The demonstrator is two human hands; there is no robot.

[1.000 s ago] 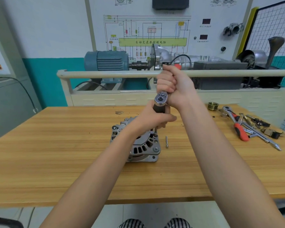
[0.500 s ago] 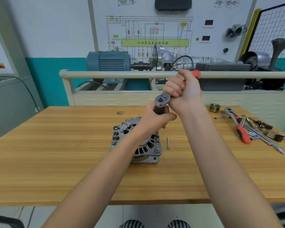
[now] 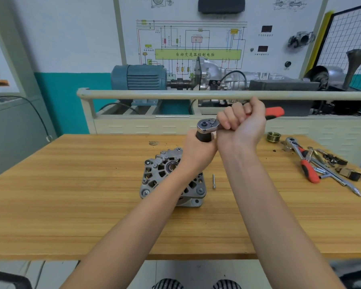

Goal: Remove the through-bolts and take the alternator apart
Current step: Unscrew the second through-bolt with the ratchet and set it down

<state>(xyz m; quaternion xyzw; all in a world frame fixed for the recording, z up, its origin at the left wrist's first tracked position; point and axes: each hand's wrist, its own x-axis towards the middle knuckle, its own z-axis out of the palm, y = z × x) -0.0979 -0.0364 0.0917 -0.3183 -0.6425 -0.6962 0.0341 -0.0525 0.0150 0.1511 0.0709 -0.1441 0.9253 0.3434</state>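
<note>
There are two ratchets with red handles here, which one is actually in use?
The ratchet above the alternator, gripped by the right hand while the left hand holds its socket. The other ratchet lies untouched among tools at the table's right.

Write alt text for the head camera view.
A right hand grips a ratchet wrench while the left hand holds its socket over an alternator on a wooden table. One loose bolt lies beside it.

Bright, even, shadowless light; wide-angle bending and softness toward edges.
</note>
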